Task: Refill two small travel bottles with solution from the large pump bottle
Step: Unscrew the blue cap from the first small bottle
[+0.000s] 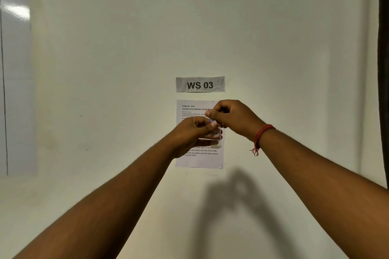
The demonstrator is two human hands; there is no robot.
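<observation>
Both arms are stretched out in front of a white wall. My left hand (190, 132) grips a small clear travel bottle (216, 140) with a red-and-white label, held upright at chest height. My right hand (231, 114) is just above it, fingers curled and pinching the bottle's small blue cap (211, 120) at the top. The two hands touch over the bottle. The large pump bottle and the other travel bottle are out of view.
A printed task sheet (199, 160) is stuck on the wall behind my hands, under a "WS 03" label (200, 84). A whiteboard (15, 82) hangs at the far left. A dark edge (384, 69) runs down the far right.
</observation>
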